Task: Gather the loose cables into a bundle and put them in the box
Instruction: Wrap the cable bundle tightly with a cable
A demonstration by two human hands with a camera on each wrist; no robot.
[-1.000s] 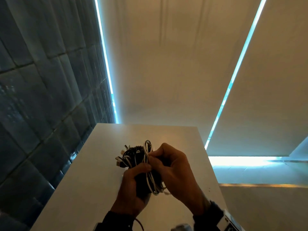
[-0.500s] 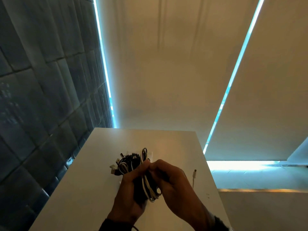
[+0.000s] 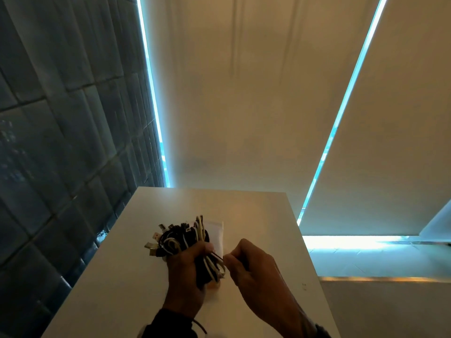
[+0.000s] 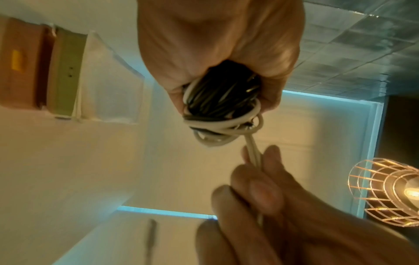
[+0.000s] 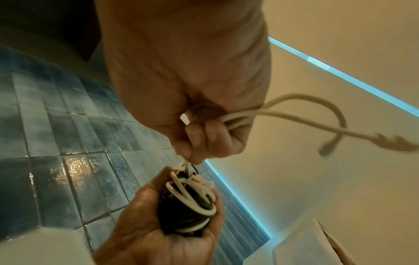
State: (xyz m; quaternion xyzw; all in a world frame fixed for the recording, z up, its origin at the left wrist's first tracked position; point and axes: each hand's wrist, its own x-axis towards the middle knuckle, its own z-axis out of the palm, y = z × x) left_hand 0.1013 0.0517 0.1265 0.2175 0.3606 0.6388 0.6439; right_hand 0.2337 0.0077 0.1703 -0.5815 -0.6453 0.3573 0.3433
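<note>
Fisted in my left hand (image 3: 189, 267), the bundle of black and white cables (image 3: 185, 240) stands plugs-up over the white table (image 3: 117, 276), its free white tail (image 4: 254, 152) running rightward, pinched taut in my right hand (image 3: 253, 272).

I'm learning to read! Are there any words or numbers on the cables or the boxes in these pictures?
No words or numbers can be read anywhere.
Brown box: it has a yellow label, too blurred to read.
Cable bundle in the left hand: no print shows on it.
White cable held by the right hand: no print shows.
</note>
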